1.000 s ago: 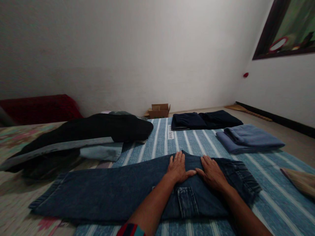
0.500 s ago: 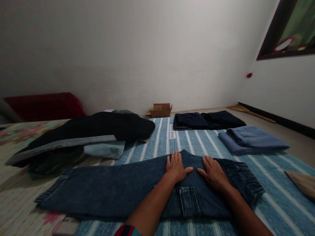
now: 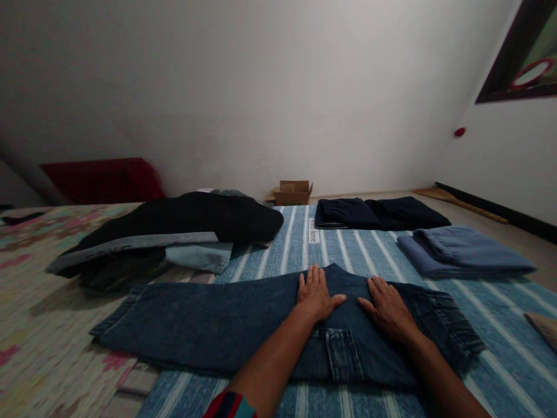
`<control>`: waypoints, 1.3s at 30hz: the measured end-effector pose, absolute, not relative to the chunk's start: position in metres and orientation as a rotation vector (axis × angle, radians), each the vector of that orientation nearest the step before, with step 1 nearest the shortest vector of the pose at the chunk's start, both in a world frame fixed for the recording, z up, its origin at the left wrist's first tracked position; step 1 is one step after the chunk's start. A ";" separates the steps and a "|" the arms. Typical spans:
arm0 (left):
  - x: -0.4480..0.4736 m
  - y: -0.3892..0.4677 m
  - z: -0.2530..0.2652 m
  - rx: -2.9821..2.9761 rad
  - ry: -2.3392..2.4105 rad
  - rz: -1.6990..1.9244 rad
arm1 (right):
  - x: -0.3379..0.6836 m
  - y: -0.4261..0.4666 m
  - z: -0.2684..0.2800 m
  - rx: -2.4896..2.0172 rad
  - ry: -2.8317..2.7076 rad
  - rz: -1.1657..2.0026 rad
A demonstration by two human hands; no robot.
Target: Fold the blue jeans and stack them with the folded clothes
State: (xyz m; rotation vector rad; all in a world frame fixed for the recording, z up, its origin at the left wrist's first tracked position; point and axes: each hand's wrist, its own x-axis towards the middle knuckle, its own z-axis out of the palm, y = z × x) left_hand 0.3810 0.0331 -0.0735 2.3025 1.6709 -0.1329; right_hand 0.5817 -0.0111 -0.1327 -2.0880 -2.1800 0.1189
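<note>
A pair of dark blue jeans [image 3: 209,325] lies sideways in front of me, one leg laid over the other. The elastic waistband [image 3: 456,325] is at the right and the hem [image 3: 115,313] at the left; a back pocket [image 3: 343,353] faces up. My left hand [image 3: 317,296] rests flat on the denim near the middle, fingers spread and pointing away from me. To its right, my right hand [image 3: 389,310] also presses flat on the jeans close to the waist, its fingers stretched out. Neither hand grips the cloth.
A heap of black and grey clothes [image 3: 195,217] lies at the left on a floral cover [image 3: 39,325]. Folded navy trousers [image 3: 378,213] and folded lighter blue trousers [image 3: 474,252] sit at the right on the striped sheet [image 3: 265,258]. Beyond stands a cardboard box [image 3: 295,191].
The view has turned slightly to the left, so everything appears shifted right. Both hands stay flat at about the same places on the jeans.
</note>
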 end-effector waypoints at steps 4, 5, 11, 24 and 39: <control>0.374 0.032 -0.077 2.249 1.671 -0.137 | 0.584 -0.011 -0.137 -2.081 -2.183 0.076; 0.373 0.032 -0.077 2.240 1.660 -0.139 | 0.584 -0.011 -0.137 -2.079 -2.186 0.065; 0.367 0.031 -0.068 2.182 1.660 -0.131 | 0.589 -0.011 -0.144 -2.035 -2.208 -0.008; 0.322 0.029 -0.064 2.107 1.692 0.014 | 0.602 -0.013 -0.162 -1.952 -2.253 -0.108; 0.245 0.004 -0.084 2.156 1.923 0.033 | 0.608 -0.013 -0.161 -1.953 -2.286 -0.140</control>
